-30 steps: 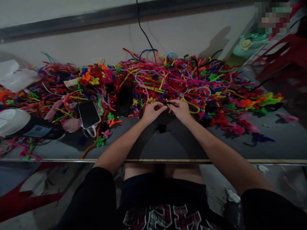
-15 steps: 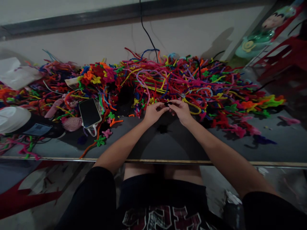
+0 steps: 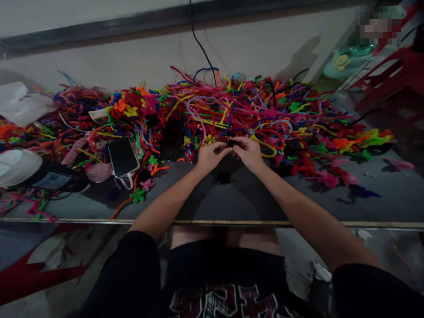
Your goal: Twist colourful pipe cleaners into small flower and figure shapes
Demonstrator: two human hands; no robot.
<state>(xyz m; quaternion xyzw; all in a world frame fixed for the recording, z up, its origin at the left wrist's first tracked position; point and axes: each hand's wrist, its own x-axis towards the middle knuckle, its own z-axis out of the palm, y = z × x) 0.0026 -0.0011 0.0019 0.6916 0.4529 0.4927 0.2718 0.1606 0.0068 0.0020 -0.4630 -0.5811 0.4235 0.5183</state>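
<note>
My left hand [image 3: 212, 155] and my right hand [image 3: 247, 152] meet over the table, fingertips pinched together. Between them is a small black fuzzy piece, which looks like pipe cleaner [image 3: 230, 143]; the fingers cover most of it. Below the hands, a dark shape [image 3: 224, 177] lies on the grey tabletop, too dim to tell as an object or shadow. Scissors with yellow handles [image 3: 269, 151] rest just right of my right hand. Behind both hands spreads a heap of coloured pipe cleaners [image 3: 212, 104].
To the left are a phone [image 3: 123, 155] with a white cable, a pink hairbrush [image 3: 99, 172] and a dark, white-lidded bottle [image 3: 49, 176]. A white plastic bag [image 3: 24, 106] lies farther back. Pipe-cleaner flowers [image 3: 138, 195] are scattered near the table edge [image 3: 232, 222]. A red chair [image 3: 391, 75] stands at right.
Both hands stay nearly in place, the black piece still between the fingertips, with only slight finger movement. The whole view has shifted a little.
</note>
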